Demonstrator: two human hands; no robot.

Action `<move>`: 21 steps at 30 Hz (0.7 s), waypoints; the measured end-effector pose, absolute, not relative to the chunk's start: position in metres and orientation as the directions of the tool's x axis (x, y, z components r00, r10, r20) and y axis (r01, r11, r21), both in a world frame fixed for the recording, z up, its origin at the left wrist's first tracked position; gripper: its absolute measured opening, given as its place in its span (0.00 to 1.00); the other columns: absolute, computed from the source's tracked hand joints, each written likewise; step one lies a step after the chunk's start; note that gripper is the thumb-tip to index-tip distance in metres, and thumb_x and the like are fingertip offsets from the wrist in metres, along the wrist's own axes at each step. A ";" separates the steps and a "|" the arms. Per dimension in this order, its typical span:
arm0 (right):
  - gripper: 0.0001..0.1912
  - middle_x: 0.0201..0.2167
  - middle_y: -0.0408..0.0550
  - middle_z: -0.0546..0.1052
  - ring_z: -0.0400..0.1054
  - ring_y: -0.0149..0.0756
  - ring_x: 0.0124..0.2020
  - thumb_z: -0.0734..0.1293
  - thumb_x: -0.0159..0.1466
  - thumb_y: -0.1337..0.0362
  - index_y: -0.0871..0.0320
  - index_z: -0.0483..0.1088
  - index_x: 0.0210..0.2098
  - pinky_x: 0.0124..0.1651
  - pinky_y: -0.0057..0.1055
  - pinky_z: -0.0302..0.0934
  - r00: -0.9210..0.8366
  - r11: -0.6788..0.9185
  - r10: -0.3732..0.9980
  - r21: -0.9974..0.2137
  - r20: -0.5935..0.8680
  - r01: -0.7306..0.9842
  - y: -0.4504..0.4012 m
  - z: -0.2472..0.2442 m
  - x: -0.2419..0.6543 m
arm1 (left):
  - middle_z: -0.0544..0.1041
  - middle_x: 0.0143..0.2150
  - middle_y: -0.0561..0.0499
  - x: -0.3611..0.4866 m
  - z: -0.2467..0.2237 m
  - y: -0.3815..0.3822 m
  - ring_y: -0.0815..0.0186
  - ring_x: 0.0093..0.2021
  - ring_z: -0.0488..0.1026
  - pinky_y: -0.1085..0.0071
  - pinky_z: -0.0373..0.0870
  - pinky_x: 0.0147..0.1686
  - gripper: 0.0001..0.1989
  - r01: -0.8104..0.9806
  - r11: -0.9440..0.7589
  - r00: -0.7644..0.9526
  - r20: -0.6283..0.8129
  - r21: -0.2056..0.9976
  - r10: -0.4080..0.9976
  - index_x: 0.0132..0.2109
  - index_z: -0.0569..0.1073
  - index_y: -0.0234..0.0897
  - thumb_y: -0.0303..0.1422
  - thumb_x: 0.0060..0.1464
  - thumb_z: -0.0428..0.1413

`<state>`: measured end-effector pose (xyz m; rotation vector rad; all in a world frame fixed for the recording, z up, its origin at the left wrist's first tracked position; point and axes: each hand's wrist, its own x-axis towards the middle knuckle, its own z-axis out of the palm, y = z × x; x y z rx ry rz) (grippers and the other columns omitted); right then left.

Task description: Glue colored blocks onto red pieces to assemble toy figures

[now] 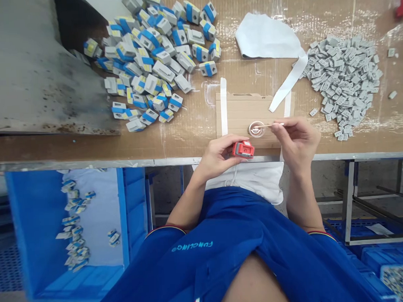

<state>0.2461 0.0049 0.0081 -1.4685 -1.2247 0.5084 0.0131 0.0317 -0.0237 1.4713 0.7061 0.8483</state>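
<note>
My left hand (218,155) is closed around a small red and grey plastic block (243,149) at the table's front edge, its recessed face turned up. Between the thumb and fingers of my right hand (296,140) is a thin cotton swab (269,125). The swab's far tip reaches into a small clear round dish (256,129) holding a little whitish stuff. Under the dish lies a cardboard sheet (238,109), fixed with white tape strips (224,106).
A heap of grey blocks with blue and yellow bands (150,59) lies at back left, beside a metal housing (34,69). Small grey pieces (345,78) are piled at right. A white cloth (266,37) lies behind the cardboard. Lower left stands a blue bin (124,216).
</note>
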 end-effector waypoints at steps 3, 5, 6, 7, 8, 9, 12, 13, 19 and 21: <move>0.18 0.31 0.43 0.87 0.83 0.35 0.31 0.80 0.67 0.46 0.54 0.81 0.36 0.35 0.31 0.77 0.453 0.090 0.867 -0.960 0.208 0.266 0.001 0.004 0.251 | 0.88 0.55 0.41 0.013 -0.026 0.030 0.59 0.51 0.88 0.69 0.84 0.49 0.26 -0.060 -0.050 0.551 0.075 0.997 0.831 0.60 0.84 0.40 0.38 0.56 0.76; 0.18 0.31 0.43 0.87 0.82 0.34 0.30 0.81 0.66 0.46 0.54 0.80 0.35 0.36 0.31 0.78 0.462 0.083 0.871 -0.976 0.168 0.200 0.000 0.002 0.252 | 0.88 0.56 0.41 0.014 -0.027 0.029 0.59 0.51 0.88 0.69 0.85 0.50 0.27 -0.084 -0.014 0.555 0.058 0.996 0.830 0.60 0.84 0.39 0.37 0.55 0.76; 0.18 0.30 0.42 0.87 0.82 0.34 0.30 0.81 0.66 0.46 0.54 0.80 0.35 0.36 0.31 0.78 0.458 0.082 0.875 -0.981 0.154 0.174 0.000 0.001 0.252 | 0.88 0.55 0.41 0.014 -0.027 0.029 0.60 0.50 0.88 0.69 0.85 0.50 0.27 -0.100 0.008 0.556 0.049 0.995 0.830 0.60 0.83 0.39 0.37 0.55 0.76; 0.18 0.30 0.42 0.87 0.82 0.33 0.29 0.81 0.66 0.46 0.54 0.80 0.36 0.36 0.31 0.78 0.453 0.082 0.880 -0.985 0.143 0.150 0.000 0.001 0.251 | 0.88 0.54 0.42 0.014 -0.027 0.028 0.61 0.50 0.88 0.70 0.85 0.50 0.27 -0.119 0.026 0.554 0.044 0.993 0.831 0.60 0.83 0.39 0.36 0.55 0.77; 0.18 0.30 0.42 0.87 0.82 0.33 0.29 0.81 0.66 0.46 0.54 0.80 0.36 0.36 0.31 0.78 0.450 0.087 0.882 -0.988 0.137 0.130 0.001 0.002 0.250 | 0.88 0.53 0.43 0.015 -0.028 0.028 0.61 0.49 0.89 0.71 0.85 0.50 0.27 -0.134 0.040 0.553 0.041 0.990 0.832 0.60 0.83 0.39 0.36 0.54 0.77; 0.18 0.30 0.42 0.87 0.82 0.33 0.29 0.81 0.66 0.47 0.54 0.80 0.35 0.35 0.30 0.77 0.450 0.095 0.883 -0.989 0.137 0.114 0.001 0.005 0.248 | 0.88 0.52 0.43 0.015 -0.028 0.028 0.62 0.48 0.89 0.71 0.85 0.50 0.27 -0.144 0.048 0.552 0.040 0.988 0.833 0.59 0.82 0.38 0.36 0.54 0.77; 0.17 0.31 0.42 0.88 0.82 0.33 0.28 0.81 0.67 0.48 0.53 0.79 0.35 0.33 0.30 0.77 0.450 0.121 0.878 -0.985 0.163 0.122 -0.003 0.019 0.243 | 0.88 0.53 0.42 0.015 -0.029 0.027 0.61 0.50 0.88 0.71 0.85 0.51 0.26 -0.142 0.052 0.558 0.037 0.989 0.829 0.58 0.83 0.37 0.38 0.55 0.77; 0.16 0.32 0.42 0.88 0.82 0.33 0.28 0.81 0.67 0.49 0.53 0.79 0.36 0.32 0.30 0.77 0.446 0.126 0.878 -0.982 0.176 0.140 -0.005 0.025 0.242 | 0.88 0.54 0.42 0.015 -0.030 0.027 0.61 0.50 0.88 0.70 0.85 0.52 0.26 -0.140 0.051 0.559 0.036 0.989 0.828 0.58 0.83 0.37 0.39 0.55 0.77; 0.07 0.37 0.44 0.90 0.86 0.36 0.36 0.80 0.69 0.57 0.52 0.83 0.39 0.37 0.31 0.80 0.322 0.150 0.921 -0.964 0.217 0.221 -0.023 0.047 0.233 | 0.88 0.56 0.42 0.015 -0.030 0.027 0.60 0.51 0.89 0.70 0.86 0.52 0.26 -0.144 0.016 0.559 0.068 0.989 0.826 0.60 0.82 0.38 0.38 0.56 0.76; 0.06 0.38 0.44 0.90 0.87 0.37 0.38 0.80 0.70 0.58 0.51 0.83 0.40 0.39 0.31 0.80 0.294 0.127 0.936 -0.965 0.193 0.230 -0.026 0.047 0.231 | 0.88 0.54 0.43 0.015 -0.030 0.027 0.61 0.51 0.89 0.71 0.85 0.52 0.26 -0.140 -0.003 0.558 0.081 0.990 0.826 0.60 0.82 0.39 0.38 0.57 0.76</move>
